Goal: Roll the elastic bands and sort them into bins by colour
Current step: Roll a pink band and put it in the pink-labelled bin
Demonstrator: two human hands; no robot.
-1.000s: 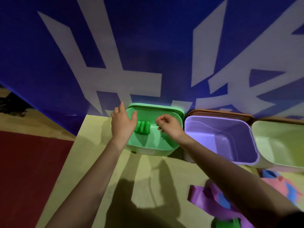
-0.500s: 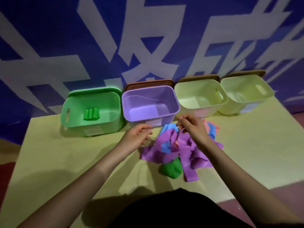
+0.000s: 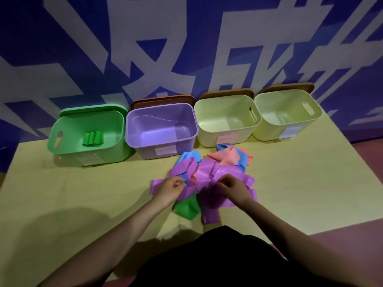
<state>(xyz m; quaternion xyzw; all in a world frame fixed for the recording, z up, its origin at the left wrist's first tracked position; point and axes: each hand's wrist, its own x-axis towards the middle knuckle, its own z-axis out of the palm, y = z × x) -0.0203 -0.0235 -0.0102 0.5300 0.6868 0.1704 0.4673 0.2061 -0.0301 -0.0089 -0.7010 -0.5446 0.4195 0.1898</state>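
Compared with half a second earlier, both hands have dropped from above the heap onto it, and the view has tilted slightly so the bins sit higher. At the left, at ten o'clock from the heap, the green plastic bin (image 3: 87, 137) holds three rolled green bands (image 3: 93, 138) lying side by side on its floor. Beside it at eleven o'clock stands the purple plastic bin (image 3: 161, 131), then the two pale yellow plastic bins, the nearer (image 3: 227, 121) at twelve o'clock and the farther (image 3: 287, 114) at one o'clock. The loose heap of flat elastic bands (image 3: 209, 177), purple, blue, salmon and green, lies on the yellow-green tabletop (image 3: 83, 193) just in front of the purple bin. The left hand (image 3: 170, 189) rests on the heap's left edge, fingers curled and pinching a purple band (image 3: 182, 168). The right hand (image 3: 234, 187) sits on the heap's right half, fingers curled on purple material; the exact strip cannot be told. A blue wall with white characters (image 3: 186, 48) rises behind the bins.
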